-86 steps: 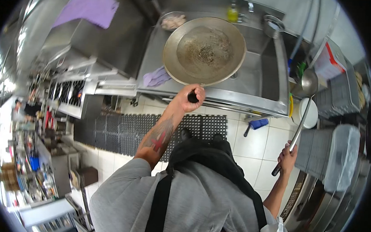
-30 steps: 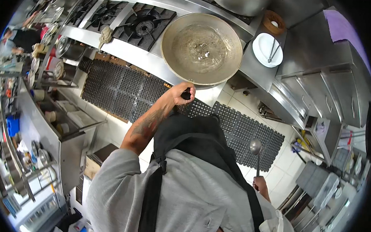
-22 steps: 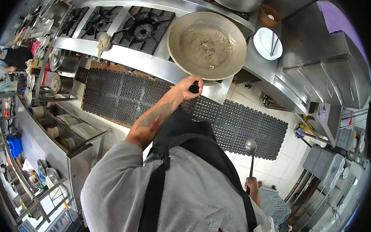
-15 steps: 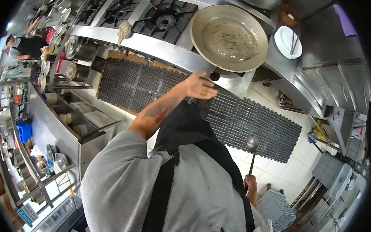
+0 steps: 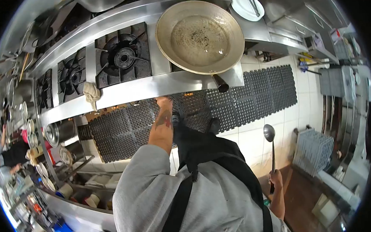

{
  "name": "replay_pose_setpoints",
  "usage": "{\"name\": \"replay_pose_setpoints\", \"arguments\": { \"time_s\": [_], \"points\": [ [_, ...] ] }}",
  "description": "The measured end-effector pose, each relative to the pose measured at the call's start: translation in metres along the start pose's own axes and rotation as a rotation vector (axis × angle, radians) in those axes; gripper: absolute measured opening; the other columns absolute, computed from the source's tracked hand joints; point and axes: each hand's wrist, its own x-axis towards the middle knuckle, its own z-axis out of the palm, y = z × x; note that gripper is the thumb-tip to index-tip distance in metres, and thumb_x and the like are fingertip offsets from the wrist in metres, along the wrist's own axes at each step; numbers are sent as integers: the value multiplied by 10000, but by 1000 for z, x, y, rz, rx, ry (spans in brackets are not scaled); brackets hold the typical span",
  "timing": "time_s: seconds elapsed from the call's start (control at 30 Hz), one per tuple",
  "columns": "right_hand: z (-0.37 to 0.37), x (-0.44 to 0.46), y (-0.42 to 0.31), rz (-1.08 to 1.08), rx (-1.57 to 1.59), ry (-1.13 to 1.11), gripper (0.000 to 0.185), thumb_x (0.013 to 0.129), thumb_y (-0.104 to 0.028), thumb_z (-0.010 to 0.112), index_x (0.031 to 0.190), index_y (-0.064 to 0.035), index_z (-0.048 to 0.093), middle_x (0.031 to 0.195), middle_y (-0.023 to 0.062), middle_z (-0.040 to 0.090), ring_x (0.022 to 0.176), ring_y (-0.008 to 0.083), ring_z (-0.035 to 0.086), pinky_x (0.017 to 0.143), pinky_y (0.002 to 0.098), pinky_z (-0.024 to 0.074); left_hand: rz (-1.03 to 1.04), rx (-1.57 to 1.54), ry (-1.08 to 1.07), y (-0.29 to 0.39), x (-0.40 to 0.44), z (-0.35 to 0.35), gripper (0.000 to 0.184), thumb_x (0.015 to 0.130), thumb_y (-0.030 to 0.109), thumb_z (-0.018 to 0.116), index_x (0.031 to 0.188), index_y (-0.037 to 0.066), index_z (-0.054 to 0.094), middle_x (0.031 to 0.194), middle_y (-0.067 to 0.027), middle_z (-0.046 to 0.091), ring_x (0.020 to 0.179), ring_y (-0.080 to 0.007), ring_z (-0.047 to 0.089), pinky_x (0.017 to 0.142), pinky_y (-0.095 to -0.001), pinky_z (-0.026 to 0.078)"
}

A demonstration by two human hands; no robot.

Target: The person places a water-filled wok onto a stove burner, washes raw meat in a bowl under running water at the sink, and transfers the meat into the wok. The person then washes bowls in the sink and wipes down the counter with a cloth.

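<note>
- The big round pan (image 5: 200, 37) sits on the steel stove (image 5: 158, 83), past the left fingers and a bit to their right. It has clear liquid and dark specks in it.
- The pan's black handle (image 5: 220, 83) pokes out over the front edge of the stove, to the right of the left fingers and apart from them.
- The left hand (image 5: 164, 101) is low by the front edge of the stove. I cannot tell if its fingers are spread, pressed together or pinching, as they are too hard to see.
- The right hand (image 5: 276, 177) is well out to the side, with its fingers curled around the dark end of a long ladle (image 5: 273, 156). The ladle's round cup is up past those fingers.
- A black burner (image 5: 124, 58) is past the left fingers and to their left, beside the pan.
- A crumpled cloth (image 5: 92, 93) hangs at the stove's front edge, left of the left fingers.
- A white plate (image 5: 246, 8) with tongs (image 5: 254, 5) on it is far past the left fingers, behind the pan and to its right.
- A bumpy black mat (image 5: 254, 92) lies on the floor, between the two hands and beyond.
- A gray crate (image 5: 313, 150) is to the right of the right fingers.
- Another person (image 5: 13, 155) is far off to the left of the left fingers.
</note>
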Motion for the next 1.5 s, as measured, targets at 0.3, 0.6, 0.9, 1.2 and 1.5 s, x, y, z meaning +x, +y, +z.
{"name": "replay_pose_setpoints", "arguments": {
  "time_s": [0.3,0.6,0.9,1.2,1.5],
  "points": [
    [36,-38,10,170,355,-105,145,880,-88,499,743,-41,489,560,43,456,404,160,454,360,322,368,-567,-66,37,63,-79,28,542,959,567,338,762,100,529,640,-53,543,438,-135,358,433,-263,285],
    [52,-21,-8,100,570,-136,136,851,-62,494,720,-46,462,580,21,442,430,121,427,382,273,356,-611,993,-202,101,-189,-67,553,937,519,488,860,-10,631,672,-81,627,466,-103,465,430,-244,391],
    [10,-5,-159,-457,657,-36,150,911,-115,524,1046,-59,494,625,-12,458,468,80,451,396,244,384,-116,1301,232,132,-222,-101,361,893,335,547,746,11,611,595,-106,612,392,-144,495,322,-290,340],
    [-58,6,-292,-1174,345,317,170,963,-130,511,1114,-51,507,645,-17,441,471,68,435,392,239,363,737,2786,-852,69,-240,-53,341,864,349,556,814,32,671,775,-177,686,737,-303,683,690,-425,535],
    [-3,-126,-362,-1041,855,-773,173,972,-98,486,1129,-31,455,613,-17,396,414,49,359,352,214,319,669,1930,15,102,-289,59,346,834,355,605,883,27,705,892,-244,674,909,-401,650,818,-455,515]
  ]
}}
